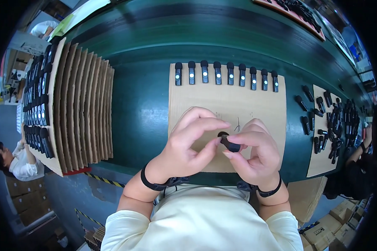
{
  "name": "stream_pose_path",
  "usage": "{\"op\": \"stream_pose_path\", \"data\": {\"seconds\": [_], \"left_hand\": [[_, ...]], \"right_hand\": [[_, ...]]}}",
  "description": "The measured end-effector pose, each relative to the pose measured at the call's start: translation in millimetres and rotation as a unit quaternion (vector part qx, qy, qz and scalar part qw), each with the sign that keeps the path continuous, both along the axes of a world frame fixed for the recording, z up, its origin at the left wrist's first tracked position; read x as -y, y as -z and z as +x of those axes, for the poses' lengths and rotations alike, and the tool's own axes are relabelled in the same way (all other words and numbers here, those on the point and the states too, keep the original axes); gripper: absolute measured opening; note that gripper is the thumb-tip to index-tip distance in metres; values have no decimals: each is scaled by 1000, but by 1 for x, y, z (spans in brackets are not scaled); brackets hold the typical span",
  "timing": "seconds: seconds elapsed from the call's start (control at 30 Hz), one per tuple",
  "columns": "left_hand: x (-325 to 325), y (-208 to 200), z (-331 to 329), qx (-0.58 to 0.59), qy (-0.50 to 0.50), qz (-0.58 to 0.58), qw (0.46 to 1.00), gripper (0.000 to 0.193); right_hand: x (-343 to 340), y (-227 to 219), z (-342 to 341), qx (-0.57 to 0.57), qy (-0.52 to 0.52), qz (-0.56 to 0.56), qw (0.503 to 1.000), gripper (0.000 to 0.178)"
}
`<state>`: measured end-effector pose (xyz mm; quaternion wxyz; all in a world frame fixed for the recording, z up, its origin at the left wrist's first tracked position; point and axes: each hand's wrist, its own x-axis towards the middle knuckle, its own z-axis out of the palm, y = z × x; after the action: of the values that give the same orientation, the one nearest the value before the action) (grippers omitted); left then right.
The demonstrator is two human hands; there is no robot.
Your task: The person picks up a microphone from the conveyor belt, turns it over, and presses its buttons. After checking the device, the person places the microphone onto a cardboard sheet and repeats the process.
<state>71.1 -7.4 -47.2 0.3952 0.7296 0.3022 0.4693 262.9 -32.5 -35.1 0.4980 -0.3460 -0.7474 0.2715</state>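
- Black plastic, a small clip-like part [229, 144], sits pinched between both my hands, held above the near half of the cardboard sheet [188, 90] on the green desk [142, 104].
- My right hand [255, 152] is clamped on it with thumb and forefinger, presumably to keep it steady close to my chest where I can see it.
- My left hand [192, 144] is closed on its upper end, fingertips meeting at a small dark round piece [223, 134].
- Its long axis runs slantwise, from upper left down to lower right, the rounded end toward my left fingers.
- A row of finished parts [226, 75] lies along the sheet's far edge, each pointing away from me.
- Loose black parts [329, 121] lie on another sheet to my right; stacked sheets [81, 104] stand at my left.
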Motion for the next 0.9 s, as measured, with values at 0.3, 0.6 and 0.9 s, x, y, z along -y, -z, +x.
{"op": "stream_pose_path", "data": {"seconds": [0.3,0.6,0.9], "left_hand": [[-5,9,-10,-134,-4,57,989,35],[-36,26,-47,-359,-162,179,902,27],[-46,37,-54,-458,-155,191,854,28]], "right_hand": [[-4,17,-2,-10,-9,-85,996,38],[-14,53,7,198,13,-141,970,33],[-16,62,9,195,7,-167,967,27]]}}
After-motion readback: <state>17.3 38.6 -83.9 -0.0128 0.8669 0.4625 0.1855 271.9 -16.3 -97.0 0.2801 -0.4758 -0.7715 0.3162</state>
